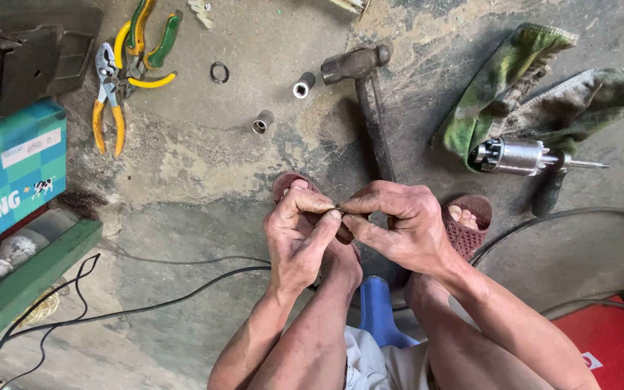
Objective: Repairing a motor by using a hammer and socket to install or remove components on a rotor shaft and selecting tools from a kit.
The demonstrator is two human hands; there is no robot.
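A: At center frame, a tiny metal piece (338,210) is pinched between the left hand (302,238) and the right hand (397,225), fingertips pressed together; its kind cannot be told.

B: Above them?

A: A hammer (367,94) is laid on the concrete floor (204,166), two sockets (303,84) beside it. Pliers (110,97) are seen far left, a motor part (518,156) on a rag (514,83) to the right.
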